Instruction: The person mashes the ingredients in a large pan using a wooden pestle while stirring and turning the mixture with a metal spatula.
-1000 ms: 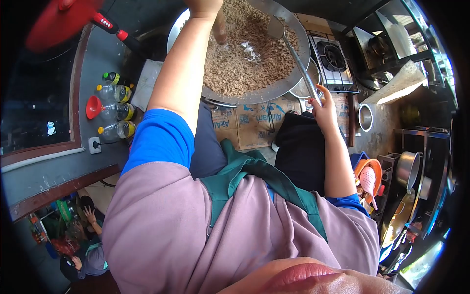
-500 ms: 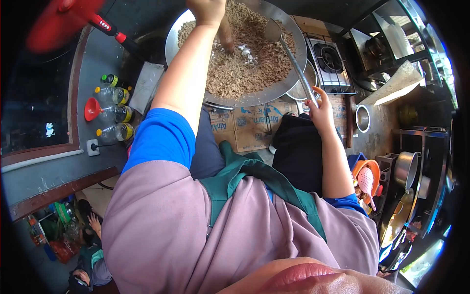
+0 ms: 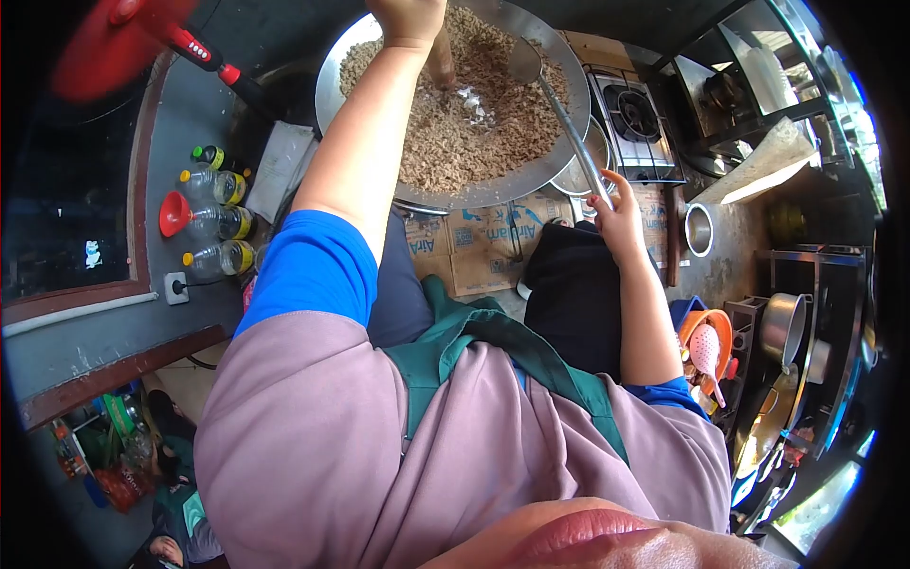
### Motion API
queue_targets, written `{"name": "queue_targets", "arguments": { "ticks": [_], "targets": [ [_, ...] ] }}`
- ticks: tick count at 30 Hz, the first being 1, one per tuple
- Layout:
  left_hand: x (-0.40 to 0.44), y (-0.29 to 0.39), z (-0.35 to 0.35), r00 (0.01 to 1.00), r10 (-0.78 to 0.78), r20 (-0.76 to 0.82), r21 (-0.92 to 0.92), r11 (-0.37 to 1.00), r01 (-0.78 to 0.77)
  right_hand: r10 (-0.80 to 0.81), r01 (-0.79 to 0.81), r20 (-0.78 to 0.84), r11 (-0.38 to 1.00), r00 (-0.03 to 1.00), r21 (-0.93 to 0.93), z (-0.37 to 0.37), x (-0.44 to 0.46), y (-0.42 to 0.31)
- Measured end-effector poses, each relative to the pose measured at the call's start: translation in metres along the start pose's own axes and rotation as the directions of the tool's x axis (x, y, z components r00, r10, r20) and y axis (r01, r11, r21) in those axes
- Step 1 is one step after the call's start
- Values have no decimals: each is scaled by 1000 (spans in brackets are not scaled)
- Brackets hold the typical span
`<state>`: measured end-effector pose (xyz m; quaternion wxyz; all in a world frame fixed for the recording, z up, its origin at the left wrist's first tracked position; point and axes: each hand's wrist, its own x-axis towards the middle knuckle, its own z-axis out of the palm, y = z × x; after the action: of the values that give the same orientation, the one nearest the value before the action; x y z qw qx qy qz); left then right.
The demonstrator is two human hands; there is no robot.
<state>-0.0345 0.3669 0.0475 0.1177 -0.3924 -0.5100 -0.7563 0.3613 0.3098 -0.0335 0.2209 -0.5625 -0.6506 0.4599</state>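
A wide metal wok (image 3: 327, 85) holds a crumbly brown mass (image 3: 464, 152) with a small white patch (image 3: 474, 104) in the middle. My left hand (image 3: 408, 17) is at the top edge, closed round a thick wooden handle (image 3: 442, 62) whose lower part stands in the mass; the fingers are partly cut off by the frame. My right hand (image 3: 618, 216) grips the end of a long metal ladle (image 3: 569, 123) at the wok's right side. The ladle's round head rests on the mass.
A gas stove (image 3: 633, 114) and a metal bowl (image 3: 700, 230) are on the right, with pots on a rack (image 3: 815, 256). Bottles (image 3: 220, 223), a red funnel (image 3: 174, 214) and a red fan (image 3: 118, 43) are left. Another person (image 3: 185, 522) is at lower left.
My left hand and the wooden handle have shifted right, and the handle has moved through the mass. My right hand still holds the ladle. The other person has moved lower in the view.
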Motion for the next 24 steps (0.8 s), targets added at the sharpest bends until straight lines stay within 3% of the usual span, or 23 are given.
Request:
{"name": "queue_targets", "arguments": {
  "ticks": [3,6,10,14,17,24],
  "targets": [
    [3,-10,-2,998,-35,55,27,999,33,7,-7,-3,999,1000,44,0,1,2],
    [-13,-14,4,997,38,-61,13,999,-37,-3,3,-1,1000,1000,16,1,0,-1],
    [-6,8,8,987,158,-8,5,987,-158,9,-9,9,1000,1000,6,-1,0,0],
    [-3,-1,4,995,10,103,4,1000,-10,8,-7,-5,999,1000,39,0,1,3],
    [-16,-11,11,986,156,-63,73,986,-152,-2,2,2,1000,1000,3,-1,0,-1],
    [-4,-9,6,994,-27,107,-20,999,29,-12,12,-12,999,1000,32,-1,1,4]
  ]
}}
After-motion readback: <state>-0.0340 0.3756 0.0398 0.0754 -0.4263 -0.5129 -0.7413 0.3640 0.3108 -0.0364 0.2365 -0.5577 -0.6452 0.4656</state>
